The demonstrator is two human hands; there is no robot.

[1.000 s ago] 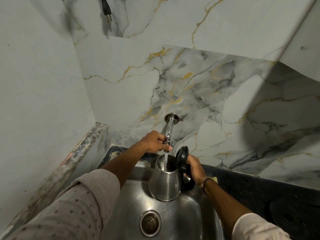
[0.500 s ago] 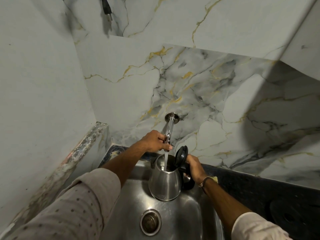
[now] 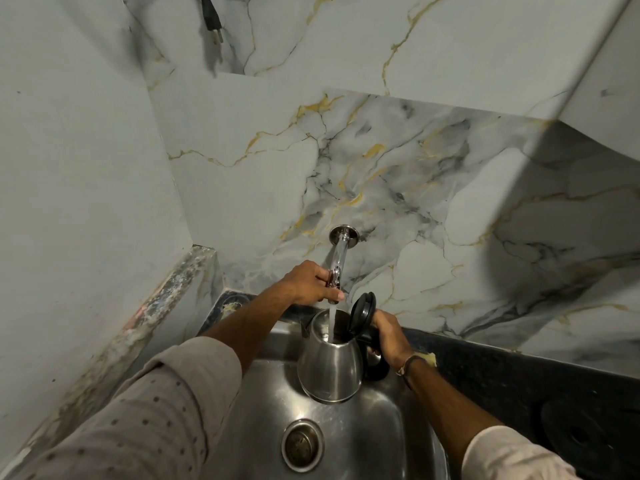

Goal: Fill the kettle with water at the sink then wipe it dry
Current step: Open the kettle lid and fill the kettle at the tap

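While water [image 3: 331, 320] streams in, kettle [image 3: 330, 367] stands lid-open.

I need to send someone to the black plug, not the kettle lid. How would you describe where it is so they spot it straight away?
Start at the tap on the marbled wall above the sink and look far up and left, to the top edge of the view. The black plug hangs there against the wall, prongs down. It is well away from the kettle and both hands.
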